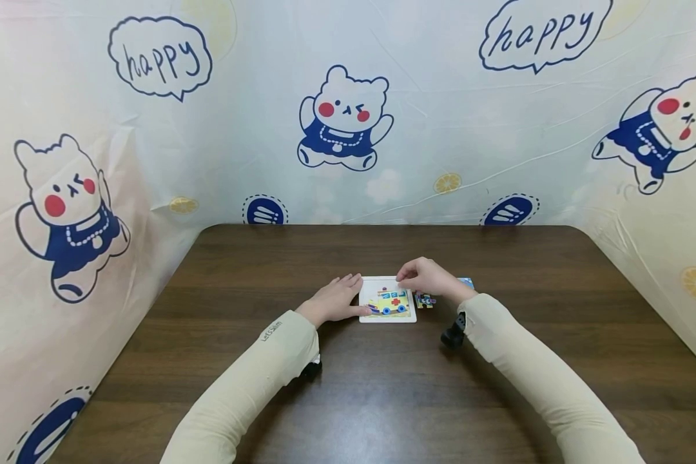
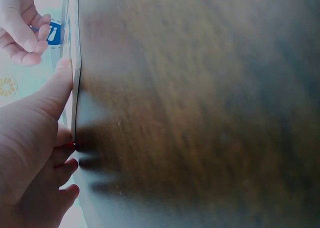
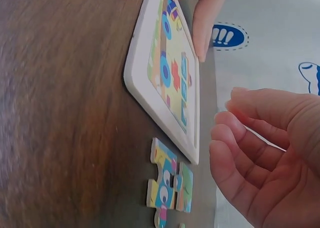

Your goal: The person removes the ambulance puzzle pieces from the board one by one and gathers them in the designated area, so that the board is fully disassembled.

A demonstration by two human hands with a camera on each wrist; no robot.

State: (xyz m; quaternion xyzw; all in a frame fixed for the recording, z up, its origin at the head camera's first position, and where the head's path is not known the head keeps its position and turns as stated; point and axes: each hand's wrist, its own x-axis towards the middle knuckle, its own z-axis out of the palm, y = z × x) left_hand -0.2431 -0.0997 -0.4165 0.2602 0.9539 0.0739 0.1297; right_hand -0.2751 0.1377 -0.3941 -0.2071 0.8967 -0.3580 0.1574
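A white-framed jigsaw puzzle [image 1: 387,320] lies on the table, its assembled part showing a yellow vehicle with a red cross and blue wheels. My left hand [image 1: 332,303] rests along the frame's left side, fingers extended at the upper left and thumb over the lower-left part. Above the frame's upper right hovers my right hand [image 1: 426,277]; in the right wrist view its fingers [image 3: 222,160] are loosely bent, thumb near the index finger, and no piece shows between them. Loose jigsaw pieces [image 3: 162,185] lie just right of the frame, partly beneath the right hand.
A light-blue item [image 1: 467,282] shows behind the right wrist on the brown wooden table [image 1: 348,399]. A printed cloth [image 1: 423,116] with cartoon bears hangs around the table's back and sides. Each wrist carries a black device [image 1: 454,332].
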